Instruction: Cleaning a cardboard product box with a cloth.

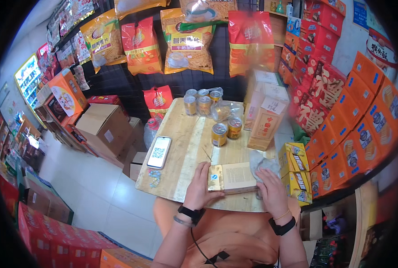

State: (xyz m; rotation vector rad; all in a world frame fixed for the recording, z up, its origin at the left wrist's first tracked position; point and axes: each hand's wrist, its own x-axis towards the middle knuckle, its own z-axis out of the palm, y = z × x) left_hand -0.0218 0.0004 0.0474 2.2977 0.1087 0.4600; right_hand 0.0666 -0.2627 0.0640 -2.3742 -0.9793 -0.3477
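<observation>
A cream and gold cardboard box [239, 175] lies flat near the front of the wooden table [182, 140]. My left hand [200, 184] grips its gold left end, thumb along the near side and fingers at the far corner. At the box's right end, my right hand [269, 186] presses a grey-white cloth [261, 164] against it; the cloth hides that end. A thin dark stick-like thing [206, 153] lies just beyond the box.
Two upright gold cans [219, 135] stand mid-table, with several bagged cans [204, 106] behind. Tall boxes [264, 117] rise at the right edge. A phone [159, 152] and small wrapped pieces [154, 178] lie left. Orange cartons [349, 134] and yellow boxes [294, 171] flank the right side.
</observation>
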